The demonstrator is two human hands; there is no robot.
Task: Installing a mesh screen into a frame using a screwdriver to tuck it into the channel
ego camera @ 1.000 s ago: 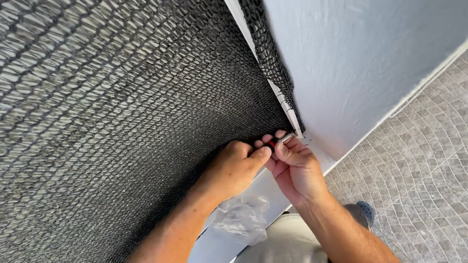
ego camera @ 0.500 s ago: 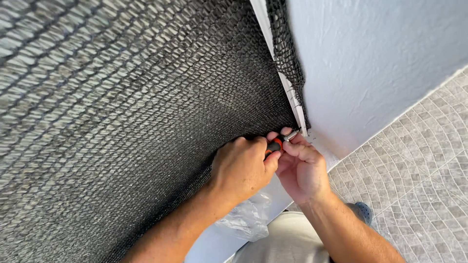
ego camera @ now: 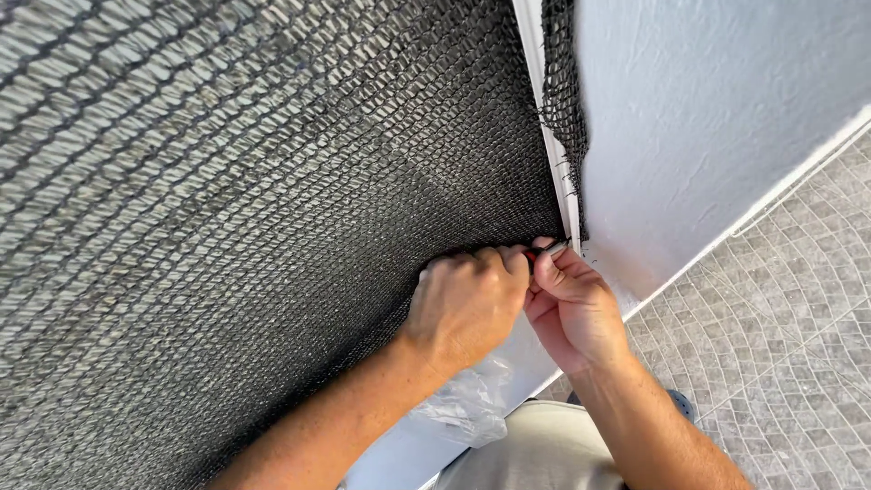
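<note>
We see the left hand (ego camera: 467, 304) fisted on the lower edge of the black mesh netting (ego camera: 272, 200), fingers together and gripping it at its bottom right corner. The right hand (ego camera: 572, 304), touching the left, is clamped on a small metal tool (ego camera: 552, 248) beside the white frame strip (ego camera: 555, 154). Clear plastic (ego camera: 467, 408) lies below; grey floor tiles (ego camera: 780, 308) run along the white wall (ego camera: 726, 109).

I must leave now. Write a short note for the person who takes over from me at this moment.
Left hand: closed on the lower corner of the black mesh netting, holding it near the white post.
Right hand: fingers pinch a small tool with a metal tip at the post's foot, beside the wall.
Done: netting hangs along the post.
Left: I judge this bottom corner is not yet fixed.
Clear plastic bag lies below the hands.
</note>
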